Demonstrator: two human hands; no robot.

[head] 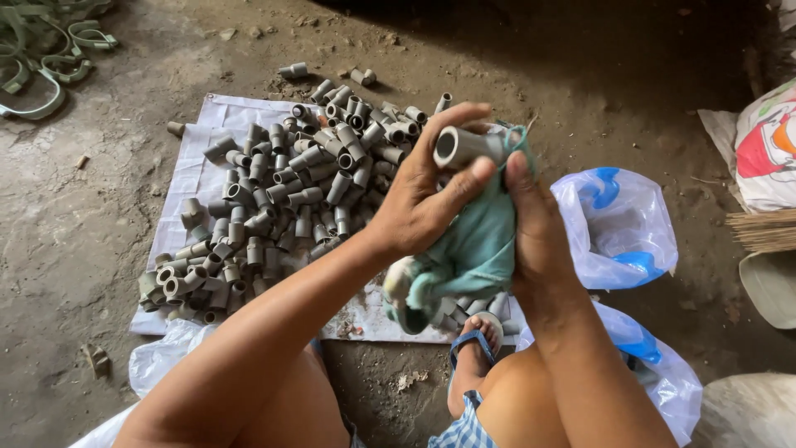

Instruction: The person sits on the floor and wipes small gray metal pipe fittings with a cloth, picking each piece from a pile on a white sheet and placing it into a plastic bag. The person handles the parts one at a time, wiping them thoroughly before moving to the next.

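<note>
Fingers of the left hand close around a short grey pipe fitting, thumb on its near side and fingertips curled over the far side, so the piece sits raised above the ground at the centre of the view. Its long axis runs roughly left to right, with the open round mouth facing left and slightly toward the camera. The right end of the fitting disappears into a teal cloth, which the right hand grips in a closed fist just beside and below the fitting, thumb pointing up along the fabric. Both hands touch the work, the left holding the fitting itself, the right on the cloth wrapped at its end. Farther left, a heap of similar grey fittings lies on a white sheet spread over the dirt floor, and a white and blue plastic bag sits to the right.
</note>
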